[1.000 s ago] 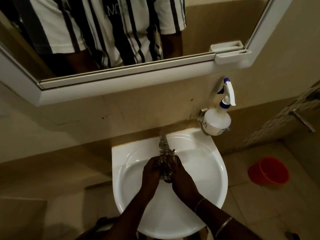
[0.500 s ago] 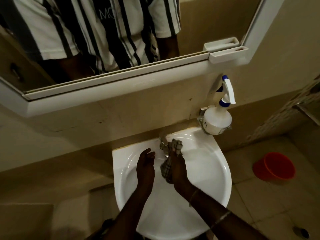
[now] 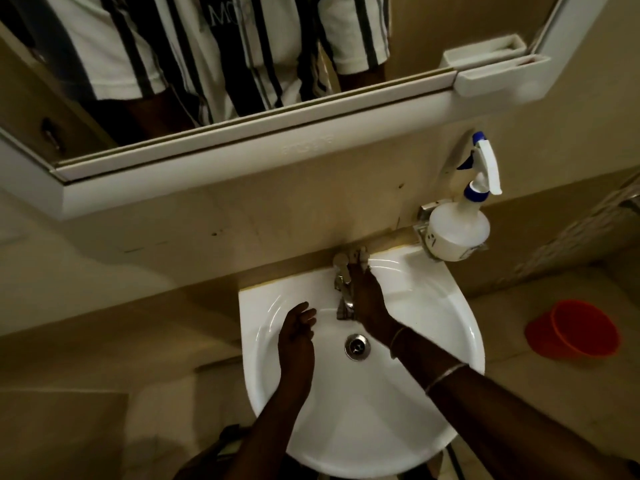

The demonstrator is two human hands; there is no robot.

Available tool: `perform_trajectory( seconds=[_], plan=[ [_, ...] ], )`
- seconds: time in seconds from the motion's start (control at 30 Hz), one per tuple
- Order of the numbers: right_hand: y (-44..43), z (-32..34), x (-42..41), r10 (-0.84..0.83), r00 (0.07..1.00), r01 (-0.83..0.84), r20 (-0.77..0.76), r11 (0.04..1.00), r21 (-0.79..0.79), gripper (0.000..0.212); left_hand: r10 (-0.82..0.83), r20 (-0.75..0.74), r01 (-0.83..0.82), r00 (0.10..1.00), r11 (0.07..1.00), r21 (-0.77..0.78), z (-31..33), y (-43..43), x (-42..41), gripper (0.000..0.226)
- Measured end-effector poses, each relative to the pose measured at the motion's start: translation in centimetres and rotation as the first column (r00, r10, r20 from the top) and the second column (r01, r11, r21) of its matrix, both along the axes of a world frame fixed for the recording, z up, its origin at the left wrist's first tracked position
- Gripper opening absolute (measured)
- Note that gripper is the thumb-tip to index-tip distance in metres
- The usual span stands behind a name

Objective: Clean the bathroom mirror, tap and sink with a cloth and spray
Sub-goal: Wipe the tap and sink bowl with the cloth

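**WHILE THE TAP IS UNDER THE CLOTH: ITEMS, RISKS, CHANGES**

As I lean over the sink (image 3: 433, 323), this is what I count.

- Item 1, my right hand (image 3: 369, 299): reached up the right side of the tap (image 3: 341, 271). The fingers are curled near its base by the wall and hold the checked cloth (image 3: 344, 311) against the metal. A strip of the cloth hangs beside the spout.
- Item 2, my left hand (image 3: 296, 329): over the left of the basin, fingers loosely bent, holding nothing, apart from the tap.
- Item 3, spray bottle (image 3: 457, 230): upright in its wall holder, just beside the sink's back right corner, untouched.
- Item 4, mirror (image 3: 433, 29): above the sink, neither hand near it.
- Item 5, red bucket (image 3: 575, 330): on the floor, well to the right.

Risks, as I judge them:
1. Rubbing near the handle could turn the water on and soak the cloth.
2. The hanging strip could slip from my grip and drop onto the drain (image 3: 357, 346).
3. A wide stroke to the right could knock the bottle from its holder.

Changes:
- 0.5 s ago the cloth sat bunched on top of the tap with my right hand lower. That hand has since climbed toward the wall.
- My left hand has drawn back down the basin, and the drain now shows.
- 1 s ago both hands were wrapped round the cloth at the spout.
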State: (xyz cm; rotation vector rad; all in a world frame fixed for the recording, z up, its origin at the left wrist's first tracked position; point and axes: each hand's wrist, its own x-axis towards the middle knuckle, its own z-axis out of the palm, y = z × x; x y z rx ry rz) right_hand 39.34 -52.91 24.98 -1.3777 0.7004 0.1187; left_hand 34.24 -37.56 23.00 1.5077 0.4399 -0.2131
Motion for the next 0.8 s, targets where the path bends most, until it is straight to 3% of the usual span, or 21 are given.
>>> perform_trajectory(
  seconds=[0.13, 0.27, 0.3, 0.33, 0.4, 0.43, 0.47, 0.6, 0.7, 0.8],
  plan=[
    [1.8, 0.1, -4.5, -0.07, 0.997, 0.069, 0.027, 0.997, 0.034, 0.044, -0.062, -0.097, 0.061, 0.993, 0.998, -0.011, 0.1, -1.0, -1.4, 0.029],
    [2.4, -0.4, -7.2, -0.195, 0.98, 0.199, -0.038, 0.961, 0.194, 0.051, -0.036, -0.338, -0.043, 0.94, 0.974, -0.222, -0.1, -2.6, -3.4, 0.042],
    [2.7, -0.7, -7.7, -0.279, 0.957, 0.29, -0.077, 0.918, 0.271, 0.047, -0.026, -0.393, -0.088, 0.919, 0.959, -0.269, -0.2, -2.9, -4.1, 0.046],
    [3.0, -0.8, -8.2, -0.383, 0.915, 0.4, -0.127, 0.815, 0.419, 0.044, -0.028, -0.428, -0.121, 0.904, 0.941, -0.317, -0.3, -3.1, -4.9, 0.047],
    [4.0, -0.6, -9.1, -0.481, 0.841, 0.494, -0.246, 0.5, 0.711, 0.053, -0.04, -0.44, -0.175, 0.897, 0.883, -0.436, -0.1, -3.3, -6.1, 0.044],
    [4.5, -0.4, -9.3, -0.459, 0.845, 0.48, -0.275, 0.423, 0.769, 0.059, -0.03, -0.442, -0.208, 0.897, 0.853, -0.479, 0.3, -3.4, -6.6, 0.042],
    [5.1, -0.6, -9.4, -0.432, 0.854, 0.474, -0.291, 0.411, 0.779, 0.066, -0.013, -0.443, -0.23, 0.896, 0.84, -0.491, 0.6, -3.3, -6.8, 0.042],
    [6.3, -0.5, -9.0, -0.355, 0.885, 0.454, -0.301, 0.514, 0.728, 0.065, 0.078, -0.439, -0.288, 0.895, 0.854, -0.433, 0.7, -2.0, -5.6, 0.039],
    [6.3, -0.9, -8.8, -0.299, 0.915, 0.401, -0.27, 0.736, 0.545, 0.053, 0.118, -0.424, -0.303, 0.898, 0.865, -0.4, 1.0, -1.2, -4.8, 0.035],
    [5.6, -0.6, -8.9, -0.28, 0.933, 0.35, -0.225, 0.852, 0.389, 0.04, 0.185, -0.329, -0.302, 0.926, 0.886, -0.353, 2.2, -0.9, -4.2, 0.024]
  ],
)
